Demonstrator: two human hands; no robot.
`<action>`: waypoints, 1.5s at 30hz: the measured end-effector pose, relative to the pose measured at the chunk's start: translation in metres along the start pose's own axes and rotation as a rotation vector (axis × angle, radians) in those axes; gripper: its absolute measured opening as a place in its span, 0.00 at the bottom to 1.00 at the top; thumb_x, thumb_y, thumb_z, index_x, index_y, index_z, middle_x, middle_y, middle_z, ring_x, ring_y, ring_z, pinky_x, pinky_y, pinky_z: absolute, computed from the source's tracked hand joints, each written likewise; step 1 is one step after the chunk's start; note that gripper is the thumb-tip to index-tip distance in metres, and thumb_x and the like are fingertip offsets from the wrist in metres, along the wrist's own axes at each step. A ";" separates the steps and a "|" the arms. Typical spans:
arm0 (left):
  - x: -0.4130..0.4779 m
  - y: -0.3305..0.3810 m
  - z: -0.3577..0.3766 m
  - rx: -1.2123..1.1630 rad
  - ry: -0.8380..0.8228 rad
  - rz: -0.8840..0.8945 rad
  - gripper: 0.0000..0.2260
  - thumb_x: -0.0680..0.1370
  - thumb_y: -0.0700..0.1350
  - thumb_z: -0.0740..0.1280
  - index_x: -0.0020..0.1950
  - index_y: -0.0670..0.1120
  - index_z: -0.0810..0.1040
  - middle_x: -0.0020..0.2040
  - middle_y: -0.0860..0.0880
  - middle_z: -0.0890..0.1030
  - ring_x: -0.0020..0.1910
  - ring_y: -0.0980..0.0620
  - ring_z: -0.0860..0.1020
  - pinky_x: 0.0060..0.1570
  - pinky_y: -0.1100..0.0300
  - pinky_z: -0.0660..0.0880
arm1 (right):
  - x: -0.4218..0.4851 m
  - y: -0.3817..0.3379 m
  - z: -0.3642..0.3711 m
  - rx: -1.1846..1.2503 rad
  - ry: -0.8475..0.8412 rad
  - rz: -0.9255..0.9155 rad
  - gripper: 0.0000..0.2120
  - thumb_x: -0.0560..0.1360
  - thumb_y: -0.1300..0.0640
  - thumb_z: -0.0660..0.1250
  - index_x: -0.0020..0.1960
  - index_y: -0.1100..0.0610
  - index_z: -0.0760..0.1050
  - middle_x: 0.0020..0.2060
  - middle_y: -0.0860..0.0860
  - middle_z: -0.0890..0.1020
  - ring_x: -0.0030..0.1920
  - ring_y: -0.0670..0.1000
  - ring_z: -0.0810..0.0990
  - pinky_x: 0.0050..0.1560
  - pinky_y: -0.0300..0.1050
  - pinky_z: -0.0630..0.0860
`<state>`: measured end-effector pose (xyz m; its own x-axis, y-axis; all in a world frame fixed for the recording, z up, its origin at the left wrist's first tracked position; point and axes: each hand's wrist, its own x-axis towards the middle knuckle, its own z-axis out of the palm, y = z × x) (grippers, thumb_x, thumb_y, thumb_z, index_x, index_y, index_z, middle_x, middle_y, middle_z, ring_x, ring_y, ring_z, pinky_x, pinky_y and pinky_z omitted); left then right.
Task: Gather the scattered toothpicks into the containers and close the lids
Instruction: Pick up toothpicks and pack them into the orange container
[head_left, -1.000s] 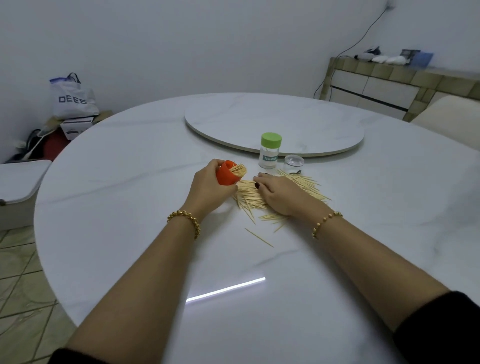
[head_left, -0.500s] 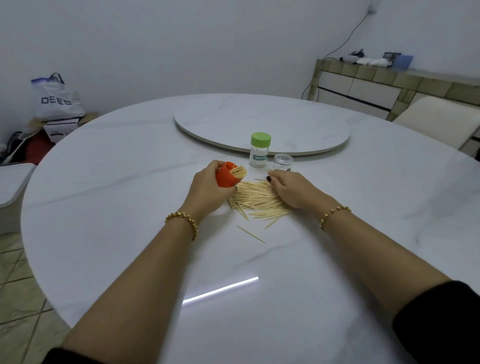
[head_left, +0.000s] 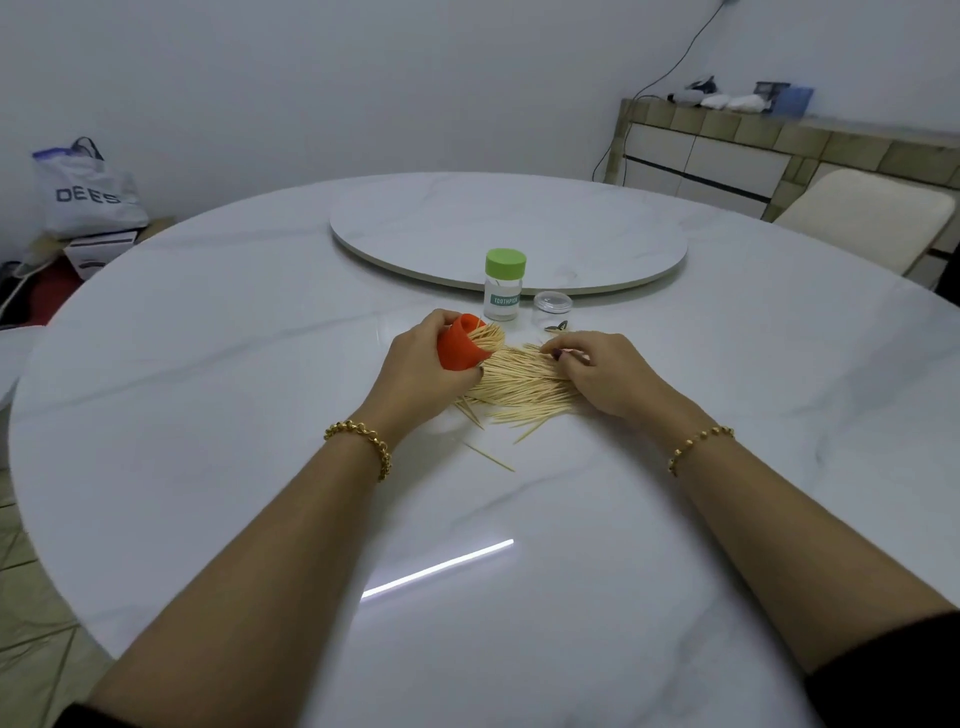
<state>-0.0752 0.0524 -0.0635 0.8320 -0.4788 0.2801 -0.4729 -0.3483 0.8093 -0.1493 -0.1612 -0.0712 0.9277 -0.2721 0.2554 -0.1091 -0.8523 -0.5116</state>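
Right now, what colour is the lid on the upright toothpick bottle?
The lid is light green, atop the clear bottle; the head view shows it best.

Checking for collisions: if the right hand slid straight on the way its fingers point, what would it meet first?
Likely the right hand pushes through the toothpick pile beneath it, then meets the tilted orange container in the left hand; exact depth is unclear.

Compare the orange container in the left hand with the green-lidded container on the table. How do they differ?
The orange container is opaque; the green-lidded container has a clear body. The orange container is tilted in the left hand, while the green-lidded container stands upright on the table. The orange container is open, with toothpicks sticking out; the green-lidded container is closed. Both are small toothpick containers.
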 end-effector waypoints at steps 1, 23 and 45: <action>0.000 0.000 0.001 0.000 -0.007 0.002 0.26 0.70 0.43 0.75 0.66 0.50 0.71 0.58 0.53 0.73 0.56 0.51 0.73 0.47 0.62 0.74 | -0.001 0.002 -0.002 0.021 0.028 0.007 0.14 0.78 0.60 0.59 0.58 0.51 0.80 0.56 0.49 0.81 0.55 0.48 0.77 0.52 0.38 0.68; -0.004 0.000 0.005 0.049 -0.020 0.056 0.25 0.71 0.43 0.75 0.66 0.48 0.72 0.60 0.51 0.75 0.57 0.52 0.73 0.43 0.71 0.69 | 0.001 0.014 0.007 -0.149 0.087 -0.104 0.14 0.78 0.59 0.63 0.63 0.59 0.76 0.53 0.57 0.81 0.55 0.57 0.76 0.56 0.51 0.72; -0.004 0.002 0.010 0.097 -0.023 0.107 0.26 0.70 0.46 0.75 0.66 0.49 0.72 0.60 0.51 0.76 0.58 0.52 0.74 0.42 0.75 0.67 | 0.001 0.007 0.009 -0.107 0.391 -0.148 0.09 0.75 0.61 0.61 0.46 0.58 0.81 0.39 0.53 0.83 0.41 0.56 0.79 0.41 0.51 0.74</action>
<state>-0.0822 0.0455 -0.0685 0.7692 -0.5352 0.3490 -0.5851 -0.3706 0.7213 -0.1465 -0.1636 -0.0817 0.7335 -0.2743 0.6218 -0.0402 -0.9309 -0.3632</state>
